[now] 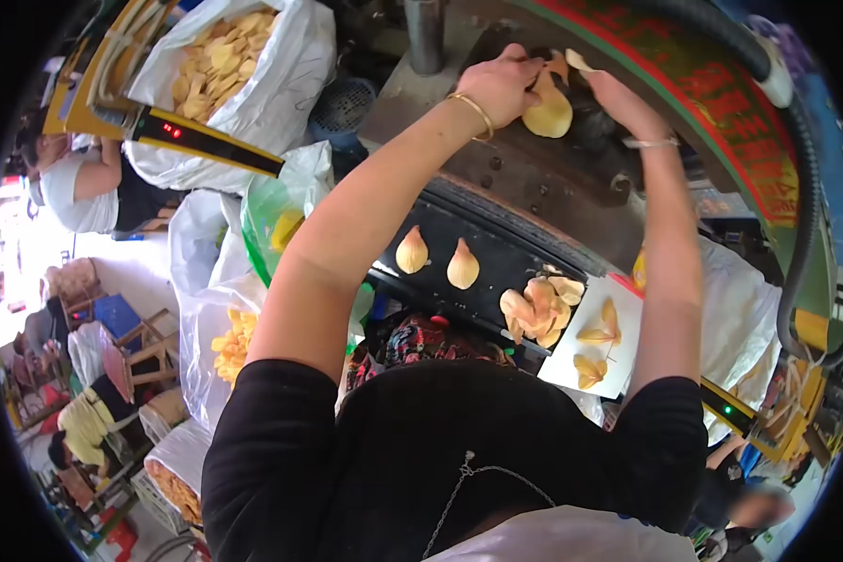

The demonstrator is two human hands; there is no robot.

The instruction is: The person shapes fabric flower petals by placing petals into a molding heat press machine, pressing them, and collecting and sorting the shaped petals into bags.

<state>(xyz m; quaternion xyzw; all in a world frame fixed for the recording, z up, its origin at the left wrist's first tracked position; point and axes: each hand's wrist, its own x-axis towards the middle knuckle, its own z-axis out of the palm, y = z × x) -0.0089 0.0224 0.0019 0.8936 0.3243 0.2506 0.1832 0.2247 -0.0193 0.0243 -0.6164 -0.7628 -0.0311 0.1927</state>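
Observation:
My left hand (504, 84) is at the metal press bed, its fingers bent in against a yellow-orange, petal-shaped piece (549, 114) that tapers to a narrow darker end. My right hand (620, 101) pinches a thin pale petal (579, 62) a little to the right of it. Under my hands lies a brown, worn metal plate (496, 155). Closer to me, on a black ledge, rest two yellow petals with pinkish tips, a left petal (411, 251) and a right petal (463, 264). Beside them is a heap of loose petals (537, 311).
A white board (569, 367) with a few petals lies near my right arm. Yellow-black safety bars, a left bar (206, 140) and a right bar (732, 408), flank me. A white sack (300, 66) of petals stands upper left. People work farther left and lower right.

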